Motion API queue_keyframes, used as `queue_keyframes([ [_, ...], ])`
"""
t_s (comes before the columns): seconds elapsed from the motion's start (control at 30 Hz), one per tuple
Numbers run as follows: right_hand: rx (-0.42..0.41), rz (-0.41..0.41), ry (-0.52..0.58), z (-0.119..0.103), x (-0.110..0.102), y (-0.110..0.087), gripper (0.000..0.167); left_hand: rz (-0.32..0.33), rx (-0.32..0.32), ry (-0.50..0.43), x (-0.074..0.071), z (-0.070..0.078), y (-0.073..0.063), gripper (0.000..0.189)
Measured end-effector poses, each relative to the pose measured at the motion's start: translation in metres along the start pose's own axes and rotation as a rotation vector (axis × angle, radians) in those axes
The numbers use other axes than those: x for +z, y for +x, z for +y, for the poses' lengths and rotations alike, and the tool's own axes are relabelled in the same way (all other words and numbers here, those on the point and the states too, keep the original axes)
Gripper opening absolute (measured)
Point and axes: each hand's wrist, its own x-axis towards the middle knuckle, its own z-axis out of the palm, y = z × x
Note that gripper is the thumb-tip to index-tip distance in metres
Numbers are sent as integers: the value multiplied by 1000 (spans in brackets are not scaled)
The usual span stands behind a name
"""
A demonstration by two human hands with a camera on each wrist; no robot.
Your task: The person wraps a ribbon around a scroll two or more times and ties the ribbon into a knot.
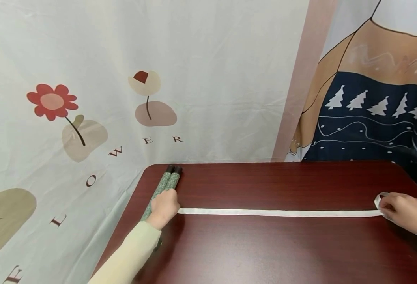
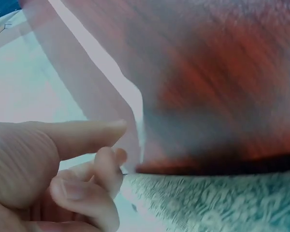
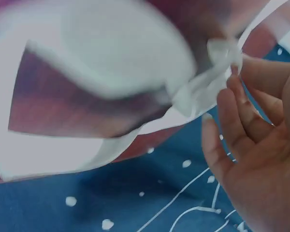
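A white ribbon (image 1: 279,213) stretches taut and nearly level from one hand to the other above the table. My left hand (image 1: 165,209) pinches its left end between thumb and curled fingers; the exact pinch point is blurred in the left wrist view. Under and beside that hand lie two green patterned rods (image 1: 173,180) with black ends. At the right side of the table, my right hand (image 1: 408,215) pinches the ribbon between thumb and index finger. In the right wrist view, the other fingers are loosely extended, and slack ribbon (image 3: 53,154) loops and twists near the hand.
The dark red-brown table (image 1: 265,244) has rounded back corners. Behind it hangs a pale curtain (image 1: 222,79) printed with flowers and letters. A dark blue printed area with white trees (image 1: 364,106) is at the right.
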Motion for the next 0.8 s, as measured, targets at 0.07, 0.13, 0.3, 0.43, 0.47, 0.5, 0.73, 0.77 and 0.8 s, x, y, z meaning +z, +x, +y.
queue_keyframes([
  [0.07,-87,61,-23,-2,5,-1,17,18,1,2,-6,0,1,43],
  [0.13,-181,133,-27,-4,10,-1,22,32,-4,-17,-12,0,1,41],
  [0.3,-337,303,-43,-2,20,-1,35,39,-20,-79,-20,-2,-3,20],
  [0.43,-294,271,-32,-2,21,0,32,-6,-29,-76,-21,-8,-6,64],
  [0.47,-276,252,-28,-3,21,-1,30,-20,-34,-69,-21,-10,-6,73],
  [0.5,-257,236,-23,-3,21,-1,30,-36,-39,-63,-21,-12,-6,80],
  [0.73,-200,193,-18,-3,21,-5,29,-193,-129,-101,-29,-28,-8,111],
  [0.77,-201,193,-19,-3,21,-5,29,-221,-148,-101,-30,-30,-9,112],
  [0.8,-202,191,-18,-3,22,-5,29,-247,-163,-97,-32,-31,-10,113],
])
